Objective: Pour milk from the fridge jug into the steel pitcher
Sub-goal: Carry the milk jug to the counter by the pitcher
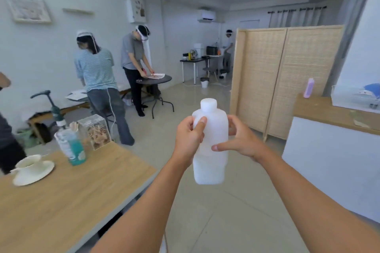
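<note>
Jug (214, 132) of white plastic, cap (208, 104) on, is held upright in the air above the floor. The left hand (190, 135) grips its shoulder and the right hand (242, 139) curls round the other side. Pouring looks not yet begun: the cap must come off, and no steel pitcher shows on the tabletop (72, 191) at left.

You hold the white milk jug (211, 166) upright in front of you over the tiled floor, its cap (208, 104) on. Your left hand (190, 137) grips its left shoulder with the thumb laid across the front, and your right hand (242, 141) wraps the right side, thumb touching the front. To your left, a wooden table (72, 201) carries a cup (28, 163) on a saucer (34, 176), a teal-labelled bottle (72, 148) and a clear box (95, 131). A woven folding screen (287, 78) stands ahead on the right.
</note>
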`<state>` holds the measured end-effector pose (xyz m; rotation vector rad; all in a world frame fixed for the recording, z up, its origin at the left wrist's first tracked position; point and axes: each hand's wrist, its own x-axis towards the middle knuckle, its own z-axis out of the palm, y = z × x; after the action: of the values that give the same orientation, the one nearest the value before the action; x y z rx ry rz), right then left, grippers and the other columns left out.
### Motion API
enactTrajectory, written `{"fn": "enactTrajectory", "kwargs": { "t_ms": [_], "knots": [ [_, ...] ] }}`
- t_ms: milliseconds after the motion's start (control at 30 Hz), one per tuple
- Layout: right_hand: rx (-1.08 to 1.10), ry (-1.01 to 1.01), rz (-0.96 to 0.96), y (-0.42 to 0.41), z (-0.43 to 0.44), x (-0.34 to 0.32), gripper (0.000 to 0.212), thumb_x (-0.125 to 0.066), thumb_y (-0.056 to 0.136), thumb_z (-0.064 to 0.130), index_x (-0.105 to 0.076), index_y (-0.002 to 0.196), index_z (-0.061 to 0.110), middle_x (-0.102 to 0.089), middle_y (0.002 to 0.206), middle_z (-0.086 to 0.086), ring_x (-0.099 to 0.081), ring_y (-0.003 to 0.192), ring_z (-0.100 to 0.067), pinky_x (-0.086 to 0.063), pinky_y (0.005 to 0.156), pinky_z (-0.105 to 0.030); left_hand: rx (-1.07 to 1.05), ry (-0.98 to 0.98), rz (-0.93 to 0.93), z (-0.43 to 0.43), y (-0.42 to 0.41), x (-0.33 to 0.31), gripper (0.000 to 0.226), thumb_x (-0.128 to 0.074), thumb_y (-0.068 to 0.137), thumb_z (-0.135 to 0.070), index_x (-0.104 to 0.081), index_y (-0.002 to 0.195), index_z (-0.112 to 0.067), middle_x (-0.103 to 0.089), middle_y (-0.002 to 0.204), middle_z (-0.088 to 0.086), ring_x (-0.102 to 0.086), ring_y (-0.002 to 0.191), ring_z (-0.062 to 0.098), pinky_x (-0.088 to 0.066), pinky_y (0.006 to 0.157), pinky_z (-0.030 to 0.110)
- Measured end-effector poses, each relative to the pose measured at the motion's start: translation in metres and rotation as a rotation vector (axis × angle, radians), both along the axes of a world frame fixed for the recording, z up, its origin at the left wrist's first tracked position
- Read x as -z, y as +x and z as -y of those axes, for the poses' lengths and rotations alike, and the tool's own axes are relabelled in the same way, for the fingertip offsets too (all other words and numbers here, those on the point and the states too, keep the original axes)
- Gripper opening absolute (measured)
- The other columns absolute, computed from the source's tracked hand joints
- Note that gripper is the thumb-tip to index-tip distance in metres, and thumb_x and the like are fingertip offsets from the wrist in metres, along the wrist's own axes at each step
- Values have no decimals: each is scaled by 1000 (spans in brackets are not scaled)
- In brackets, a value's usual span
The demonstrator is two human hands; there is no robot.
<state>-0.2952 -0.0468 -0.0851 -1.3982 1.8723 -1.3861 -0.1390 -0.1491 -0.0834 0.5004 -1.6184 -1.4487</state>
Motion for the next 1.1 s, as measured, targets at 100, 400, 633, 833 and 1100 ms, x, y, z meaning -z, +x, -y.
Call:
{"fn": "enactTrajectory", "kwargs": {
  "t_ms": [100, 400, 633, 833, 1100],
  "knots": [
    [-122, -11, -13, 27, 48, -1, 87, -98, 57, 16, -49, 128, 30, -64, 127, 8, -64, 112, -10, -55, 91, -35, -140, -15, 25, 24, 40, -1, 29, -60, 94, -30, -49, 78, -9, -49, 62, 4, -44, 55, 15, -41, 57, 25],
    [-554, -22, -6, 149, 152, 6, 96, -98, 48, 28, -48, 130, 28, -64, 121, 6, -64, 109, -14, -55, 88, -37, -645, -6, 115, 44, 177, -2, 31, -60, 95, -35, -50, 78, -10, -51, 65, 5, -46, 60, 16, -39, 61, 31],
    [-834, 2, 12, 270, 178, 22, 98, -100, 52, 29, -44, 132, 27, -62, 124, 3, -63, 111, -15, -55, 91, -40, -929, 15, 254, 17, 290, 9, 37, -54, 99, -34, -52, 83, -2, -54, 69, 11, -49, 63, 16, -42, 61, 27],
    [-1020, 11, 6, 390, 177, 31, 101, -99, 50, 34, -43, 134, 30, -59, 125, 4, -63, 111, -15, -56, 87, -38, -1102, 65, 252, -13, 396, 18, 29, -54, 99, -34, -50, 83, -10, -53, 71, 8, -49, 63, 16, -41, 61, 25],
    [-1134, 63, -18, 539, 182, 47, 96, -98, 52, 34, -44, 131, 32, -59, 126, 8, -62, 112, -13, -57, 90, -41, -1160, 155, 208, -23, 536, 39, 27, -54, 97, -36, -47, 84, -13, -48, 75, 9, -45, 68, 19, -37, 66, 31]
  ]
}}
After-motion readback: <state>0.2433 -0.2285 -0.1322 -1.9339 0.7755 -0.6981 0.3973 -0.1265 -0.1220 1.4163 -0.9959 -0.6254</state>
